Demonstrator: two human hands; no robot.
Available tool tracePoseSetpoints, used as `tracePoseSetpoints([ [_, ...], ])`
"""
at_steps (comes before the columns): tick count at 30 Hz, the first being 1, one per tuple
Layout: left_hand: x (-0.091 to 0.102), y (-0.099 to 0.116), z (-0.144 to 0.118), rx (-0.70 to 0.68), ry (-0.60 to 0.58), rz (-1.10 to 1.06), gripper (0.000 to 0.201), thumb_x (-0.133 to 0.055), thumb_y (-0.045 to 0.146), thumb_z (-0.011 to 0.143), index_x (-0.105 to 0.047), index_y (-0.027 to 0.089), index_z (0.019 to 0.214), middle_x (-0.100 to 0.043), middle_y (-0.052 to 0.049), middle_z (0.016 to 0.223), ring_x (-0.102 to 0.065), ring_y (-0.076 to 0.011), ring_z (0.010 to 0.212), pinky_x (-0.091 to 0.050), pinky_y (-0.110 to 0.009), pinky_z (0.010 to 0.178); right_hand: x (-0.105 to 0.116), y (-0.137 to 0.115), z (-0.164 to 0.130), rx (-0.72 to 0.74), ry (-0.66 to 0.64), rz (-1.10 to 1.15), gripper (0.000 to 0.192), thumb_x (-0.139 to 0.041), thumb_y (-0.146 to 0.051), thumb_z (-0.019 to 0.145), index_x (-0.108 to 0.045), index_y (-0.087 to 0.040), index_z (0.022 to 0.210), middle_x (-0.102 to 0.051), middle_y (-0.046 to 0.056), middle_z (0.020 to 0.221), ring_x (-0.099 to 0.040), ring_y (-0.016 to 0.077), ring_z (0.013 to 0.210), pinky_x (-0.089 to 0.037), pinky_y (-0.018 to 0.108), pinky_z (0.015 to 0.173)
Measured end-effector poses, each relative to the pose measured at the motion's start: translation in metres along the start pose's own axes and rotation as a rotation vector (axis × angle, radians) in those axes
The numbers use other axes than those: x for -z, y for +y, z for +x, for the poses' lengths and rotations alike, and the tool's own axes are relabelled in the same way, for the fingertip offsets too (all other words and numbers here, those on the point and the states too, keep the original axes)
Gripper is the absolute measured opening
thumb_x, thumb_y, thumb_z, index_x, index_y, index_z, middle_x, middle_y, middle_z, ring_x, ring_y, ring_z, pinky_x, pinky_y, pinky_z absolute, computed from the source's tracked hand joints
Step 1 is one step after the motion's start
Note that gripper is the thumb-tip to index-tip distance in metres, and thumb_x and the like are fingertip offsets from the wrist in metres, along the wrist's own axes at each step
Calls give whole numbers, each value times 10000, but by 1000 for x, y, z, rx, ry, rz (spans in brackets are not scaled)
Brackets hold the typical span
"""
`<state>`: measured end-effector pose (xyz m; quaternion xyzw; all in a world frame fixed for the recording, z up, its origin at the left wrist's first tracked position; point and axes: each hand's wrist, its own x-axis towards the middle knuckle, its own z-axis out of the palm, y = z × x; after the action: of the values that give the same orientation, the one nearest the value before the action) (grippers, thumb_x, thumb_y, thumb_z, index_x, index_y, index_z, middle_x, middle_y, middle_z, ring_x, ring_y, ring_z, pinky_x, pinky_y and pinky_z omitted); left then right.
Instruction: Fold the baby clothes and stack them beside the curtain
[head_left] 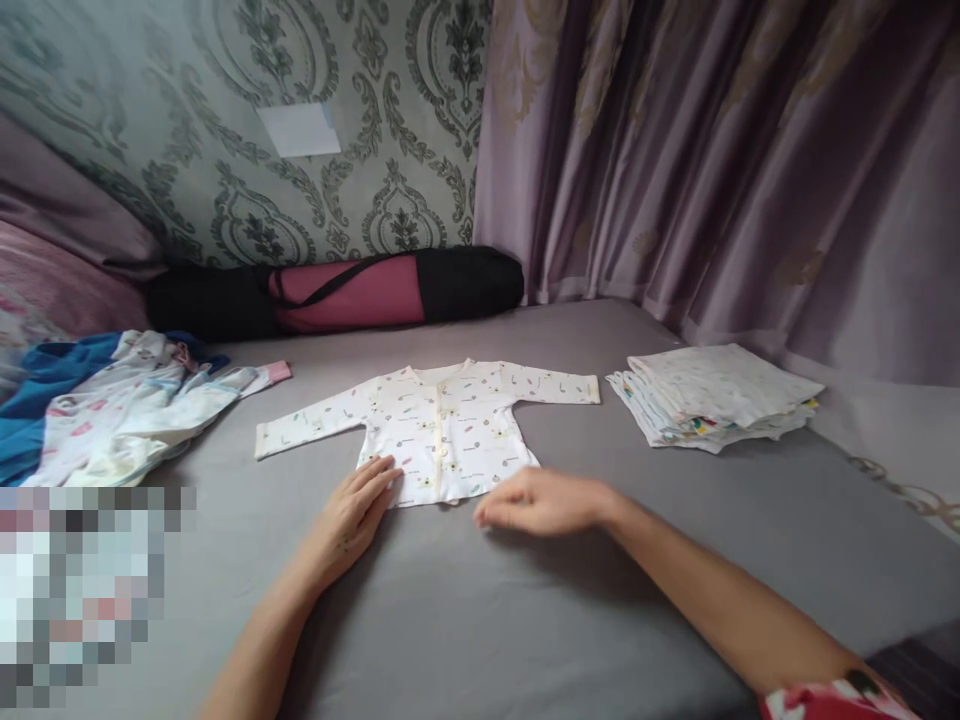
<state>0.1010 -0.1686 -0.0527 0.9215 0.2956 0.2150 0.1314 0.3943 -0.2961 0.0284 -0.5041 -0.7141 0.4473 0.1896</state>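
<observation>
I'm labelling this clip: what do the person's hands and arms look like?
The left hand and right hand are ungloved. A red fabric sleeve with white and dark patterning shows on the right arm; the left forearm shows no sleeve.

A white printed shirt [478, 430] lies flat on the grey sheet [450, 620], sleeves spread left and right, collar far. The left hand [360, 508] rests on its near left corner; the right hand [544, 502], fingers bent, is at the near right corner, contact unclear. A folded stack [724, 385] sits right, a loose heap [142, 400] left. Far off, a black-and-pink bag [360, 292] lies before the patterned wall [405, 120]; a purple curtain [637, 150] hangs far right.
</observation>
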Motion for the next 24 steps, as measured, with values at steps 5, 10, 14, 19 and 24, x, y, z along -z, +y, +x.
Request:
tracePoseSetpoints([
  [5,0,1,1,31,8,15,350,-408,388,970,-621,251,1210,-571,-71,1358,-509,-242,1282,-453,-417,1058,96,60,18,-364,641,-158,280,-461,-265,918,-715,-169,986,-732,67,990,-665,196,929,-485,279,828],
  [10,-2,0,2,14,22,28,328,-420,372,967,-627,258,1193,-594,-70,1328,-534,-238,1253,-471,-402,1033,135,110,12,-1005,878,-449,356,-514,-93,799,-690,-137,1105,-659,164,1172,-577,273,1150,-432,344,939],
  [14,-1,2,6,-8,46,26,307,-426,352,965,-642,241,1153,-620,-83,1284,-562,-236,1210,-478,-386,1010,138,126,13,-1079,891,-438,379,-526,-71,766,-685,-100,1108,-606,205,1244,-516,295,1231,-406,373,986],
  [19,11,8,24,18,-47,21,314,-382,352,976,-659,224,1050,-666,-93,1143,-619,-231,1057,-501,-374,921,148,135,12,-1161,886,-359,418,-566,-84,703,-688,-101,1102,-650,215,1162,-601,299,1132,-483,374,895],
  [24,19,17,65,33,-121,26,311,-366,321,976,-647,195,1016,-682,-99,1005,-633,-234,933,-504,-372,820,155,142,6,-1164,874,-304,340,-600,-161,694,-717,-110,1009,-686,216,1069,-655,321,1028,-519,376,809],
])
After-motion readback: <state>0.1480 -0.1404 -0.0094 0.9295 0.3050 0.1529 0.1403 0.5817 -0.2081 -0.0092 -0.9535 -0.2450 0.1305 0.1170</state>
